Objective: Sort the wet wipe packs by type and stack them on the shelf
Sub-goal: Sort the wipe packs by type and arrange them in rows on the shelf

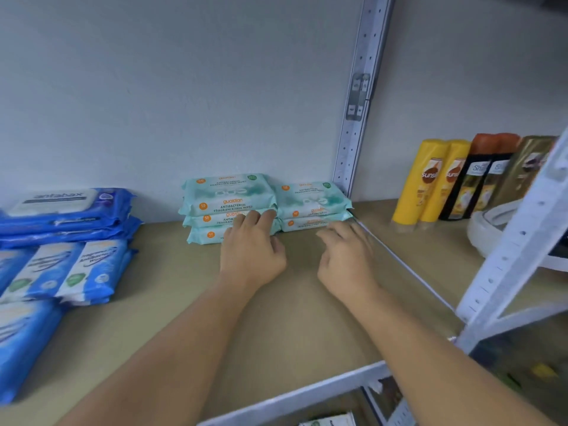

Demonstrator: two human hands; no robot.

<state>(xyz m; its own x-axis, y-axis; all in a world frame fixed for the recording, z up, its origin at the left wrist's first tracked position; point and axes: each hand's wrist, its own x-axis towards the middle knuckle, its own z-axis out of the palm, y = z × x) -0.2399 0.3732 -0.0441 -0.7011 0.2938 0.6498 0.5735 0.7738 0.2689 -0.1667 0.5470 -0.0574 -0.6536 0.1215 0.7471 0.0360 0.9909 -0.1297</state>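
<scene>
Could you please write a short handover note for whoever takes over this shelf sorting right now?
Left hand: open, fingertips against the front of the three-pack teal Guardian stack.
Right hand: open, holding nothing, just before the two-pack teal Guardian stack; contact unclear.
Both stacks sit side by side at the back of the shelf board.
Blue Antabax stack sits back left, blue-and-white packs in front of it.
Done: Guardian wipes grouped and stacked.
Left: probably squaring those stacks and tidying the blue-and-white packs.
</scene>
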